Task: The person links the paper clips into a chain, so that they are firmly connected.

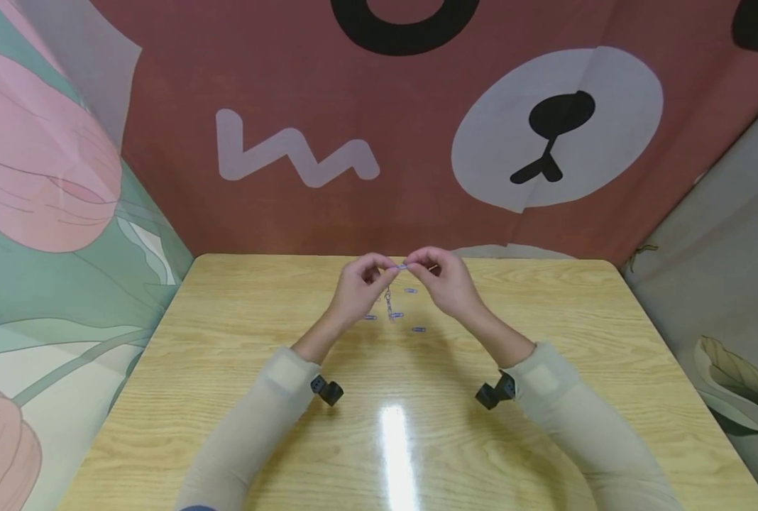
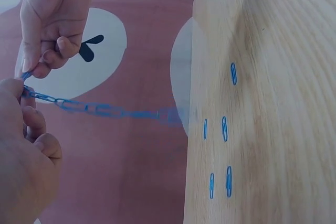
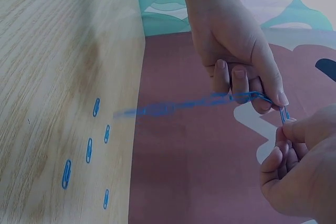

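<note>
Over the far part of the table, my left hand [image 1: 358, 287] and right hand [image 1: 448, 285] meet almost fingertip to fingertip. Between them is a small blue paper clip [image 3: 284, 114], pinched by the right thumb and finger. The left thumb and forefinger pinch the top end of a chain of linked blue paper clips [image 2: 105, 110], right at that clip. The chain hangs down from the left fingers, its lower part blurred in both wrist views. The fingertips partly hide where the clip and the chain meet.
Several loose blue paper clips [image 2: 229, 181] lie spread on the wooden table [image 1: 277, 298] below the hands. A patterned cloth wall [image 1: 289, 220] stands right behind the table's far edge, with more printed cloth at both sides.
</note>
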